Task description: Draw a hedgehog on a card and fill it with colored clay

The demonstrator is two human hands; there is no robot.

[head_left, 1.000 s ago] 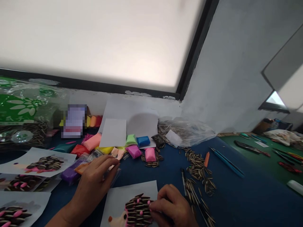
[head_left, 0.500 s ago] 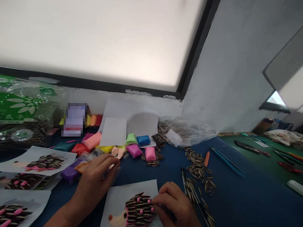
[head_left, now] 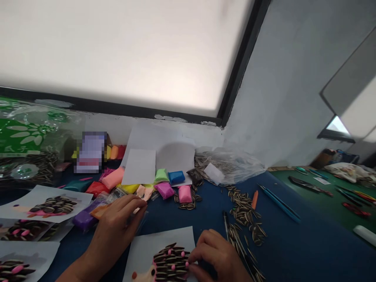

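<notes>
On a white paper card (head_left: 141,250) is a hedgehog picture (head_left: 172,263), with sunflower seeds as spines, a pale clay face and several small pink clay balls. My right hand (head_left: 219,254) is at the picture's right edge, thumb and forefinger pinched around a small pink clay ball (head_left: 187,264). Above the card's left corner, my left hand (head_left: 117,223) is curled with thumb and forefinger close together; what sits between them is hidden. Clear plastic shows under that hand. Just beyond its fingertips lies a peach clay packet (head_left: 143,192).
More seed-hedgehog cards (head_left: 49,205) lie at left. Colourful clay packets (head_left: 165,190) line the back near a seed bag (head_left: 26,137). Loose sunflower seeds (head_left: 242,205), a black pen (head_left: 225,223), an orange stick (head_left: 255,199) and blue tweezers (head_left: 279,203) are to the right.
The view has shifted slightly, so the scene sits a little lower and further left. Both hands keep nearly the same place and pose relative to the card.
</notes>
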